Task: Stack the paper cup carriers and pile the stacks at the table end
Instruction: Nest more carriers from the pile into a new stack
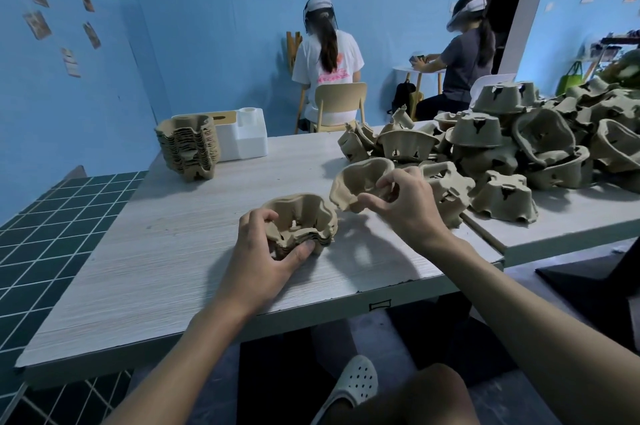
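Brown moulded-pulp cup-carrier stack (306, 218) gripped w/ L hand (263, 251). Single tilted pulp carrier (358, 180) pinched w/ R hand (408, 206), just right of stack.

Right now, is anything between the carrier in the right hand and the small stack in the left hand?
Nothing visible. The carrier in the right hand is just beside the small stack; the left hand grips only its near side.

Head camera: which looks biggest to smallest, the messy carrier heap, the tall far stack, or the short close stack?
1. Heap of loose brown pulp cup carriers: clearly largest.
2. Tall brown carrier stack and short brown carrier stack: look alike; the short one is nearer, so unranked.
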Demonstrator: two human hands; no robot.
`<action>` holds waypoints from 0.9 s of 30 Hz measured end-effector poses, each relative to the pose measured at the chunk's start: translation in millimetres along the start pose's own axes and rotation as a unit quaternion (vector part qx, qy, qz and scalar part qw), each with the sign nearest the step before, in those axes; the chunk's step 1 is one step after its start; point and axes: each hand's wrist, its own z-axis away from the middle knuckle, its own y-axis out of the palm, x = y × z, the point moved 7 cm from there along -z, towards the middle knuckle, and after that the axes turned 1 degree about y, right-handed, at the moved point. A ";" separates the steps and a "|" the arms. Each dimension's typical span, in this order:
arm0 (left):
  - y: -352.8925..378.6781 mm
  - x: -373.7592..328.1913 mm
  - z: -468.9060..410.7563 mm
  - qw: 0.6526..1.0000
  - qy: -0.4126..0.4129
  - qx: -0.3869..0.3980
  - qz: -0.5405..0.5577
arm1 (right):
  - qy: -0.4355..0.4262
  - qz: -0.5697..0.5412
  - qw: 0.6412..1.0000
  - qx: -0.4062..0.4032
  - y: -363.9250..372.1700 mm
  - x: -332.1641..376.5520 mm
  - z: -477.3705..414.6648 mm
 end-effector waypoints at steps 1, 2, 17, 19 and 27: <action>0.1 0.0 0.1 1.000 0.000 0.002 0.001 | 0.006 -0.011 1.000 -0.021 -3.2 1.7 -0.4; 0.2 -0.2 0.2 1.000 0.001 0.004 0.002 | 0.009 -0.023 0.999 -0.041 -6.4 4.5 -0.7; 4.1 -0.2 -1.5 0.993 0.006 0.025 0.117 | 0.087 -0.197 0.971 0.108 35.9 57.0 16.3; 3.3 -0.8 -1.0 0.992 0.008 0.018 0.121 | 0.087 -0.146 0.977 0.127 37.5 54.2 18.3; 7.5 -3.2 -1.3 0.997 0.028 0.049 0.056 | -0.037 0.127 0.991 -0.023 -9.3 18.4 7.7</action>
